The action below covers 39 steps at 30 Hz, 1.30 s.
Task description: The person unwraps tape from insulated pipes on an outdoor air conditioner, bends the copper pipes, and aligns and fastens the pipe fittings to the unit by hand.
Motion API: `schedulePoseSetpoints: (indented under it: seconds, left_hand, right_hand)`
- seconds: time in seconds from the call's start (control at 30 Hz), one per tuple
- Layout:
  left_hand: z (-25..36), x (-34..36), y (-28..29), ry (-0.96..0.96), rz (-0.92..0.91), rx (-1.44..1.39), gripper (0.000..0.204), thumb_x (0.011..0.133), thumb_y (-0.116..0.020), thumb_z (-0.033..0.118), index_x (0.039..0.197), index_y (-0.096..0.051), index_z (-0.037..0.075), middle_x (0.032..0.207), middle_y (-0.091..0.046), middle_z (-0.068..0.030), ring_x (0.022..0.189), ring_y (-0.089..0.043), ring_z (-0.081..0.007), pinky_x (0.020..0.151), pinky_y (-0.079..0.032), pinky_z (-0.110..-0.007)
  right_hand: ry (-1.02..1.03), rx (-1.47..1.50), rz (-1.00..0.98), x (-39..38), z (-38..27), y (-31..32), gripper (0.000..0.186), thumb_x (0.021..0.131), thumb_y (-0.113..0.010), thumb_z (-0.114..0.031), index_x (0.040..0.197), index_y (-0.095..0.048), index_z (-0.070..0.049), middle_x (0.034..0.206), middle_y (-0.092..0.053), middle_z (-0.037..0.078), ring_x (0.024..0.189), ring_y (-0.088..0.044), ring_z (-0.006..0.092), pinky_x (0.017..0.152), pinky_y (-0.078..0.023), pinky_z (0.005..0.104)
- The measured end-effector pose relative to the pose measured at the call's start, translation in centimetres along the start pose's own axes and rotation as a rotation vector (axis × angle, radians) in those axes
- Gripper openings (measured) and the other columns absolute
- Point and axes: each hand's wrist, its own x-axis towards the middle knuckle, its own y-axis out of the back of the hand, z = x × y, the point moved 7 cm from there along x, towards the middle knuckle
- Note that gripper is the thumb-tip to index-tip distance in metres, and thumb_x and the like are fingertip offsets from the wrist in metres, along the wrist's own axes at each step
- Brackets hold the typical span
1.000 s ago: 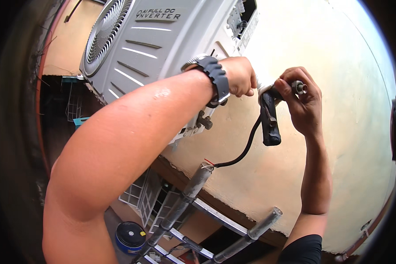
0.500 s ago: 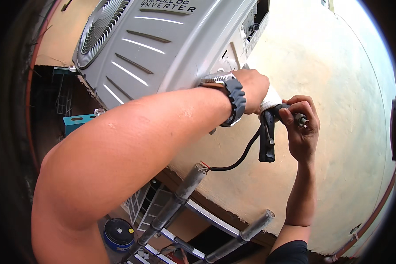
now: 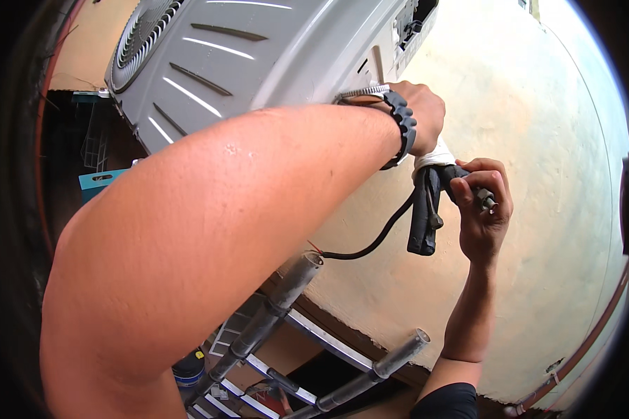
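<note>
Reaching across from the lower left, the left arm (image 3: 189,223) bends at the elbow and lifts its forearm over much of the view, with a dark-strapped watch (image 3: 402,124) at the wrist. The left hand (image 3: 428,117) is bent into a rounded, fist-like shape with its back showing, just above the white tape (image 3: 435,158); its fingertips are hidden, so I cannot tell what they grip.

The right arm rises from the lower edge out of a black sleeve (image 3: 449,402), forearm nearly upright. The right hand (image 3: 487,216) has its fingers curled around a black-covered pipe (image 3: 454,183), thumb on the near side, and a metal fitting (image 3: 486,200) pokes out past them. The pipe comes from the taped bundle, in front of the wall and below the lower right edge of the grey outdoor unit (image 3: 258,63). Beside it hangs a second black-covered piece (image 3: 421,223), along with a thin metal tube (image 3: 435,221). A black cable (image 3: 377,246) curves down to the top end of the ladder (image 3: 286,286).

At the unit's upper right corner, an open compartment (image 3: 414,29) holds dark parts too small to tell. Low behind the arm, a blue bucket (image 3: 189,372) is partly covered, its contents hidden.
</note>
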Motion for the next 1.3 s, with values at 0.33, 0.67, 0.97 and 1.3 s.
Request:
schedulePoseSetpoints:
  seconds: [0.33,0.67,0.97,1.3]
  left_hand:
    - [-0.9,1.0,-1.1,0.027,-0.001,-0.377,0.031,0.085,-0.060,0.014,0.104,-0.071,-0.009,0.101,-0.073,-0.0303,0.098,-0.072,-0.0415,0.087,-0.057,-0.044]
    - [0.1,-1.0,-1.5,0.018,-0.166,-0.343,0.025,0.095,-0.070,0.020,0.093,-0.068,-0.005,0.097,-0.074,-0.0266,0.095,-0.074,-0.0363,0.083,-0.057,-0.044]
    - [0.4,-1.4,-3.0,-0.038,-0.328,-0.329,0.027,0.090,-0.069,0.015,0.110,-0.076,-0.002,0.092,-0.076,-0.0159,0.081,-0.071,-0.0219,0.073,-0.056,-0.034]
    - [-0.1,-0.8,-3.9,0.029,-0.320,-0.610,0.027,0.088,-0.070,0.022,0.096,-0.073,-0.003,0.089,-0.070,-0.0095,0.082,-0.061,-0.0172,0.073,-0.049,-0.032]
  right_hand:
    - [-0.003,0.014,-0.009,-0.2,0.1,0.0,0.013,0.092,-0.077,-0.003,0.098,-0.066,0.000,0.107,-0.062,0.013,0.101,-0.069,0.0271,0.089,-0.057,0.0393]
    - [0.057,-0.096,-0.028,-1.5,-0.1,-0.1,0.017,0.087,-0.081,-0.001,0.096,-0.066,-0.002,0.108,-0.062,0.013,0.106,-0.070,0.0295,0.083,-0.057,0.0393]
    - [0.111,-0.090,-0.011,-1.6,0.5,-0.4,0.017,0.085,-0.083,-0.002,0.093,-0.068,-0.004,0.109,-0.063,0.012,0.103,-0.070,0.0275,0.081,-0.057,0.0379]
    - [0.053,-0.006,0.077,-0.5,2.1,1.0,0.017,0.087,-0.082,-0.003,0.094,-0.067,-0.003,0.105,-0.065,0.012,0.092,-0.068,0.0237,0.075,-0.057,0.0350]
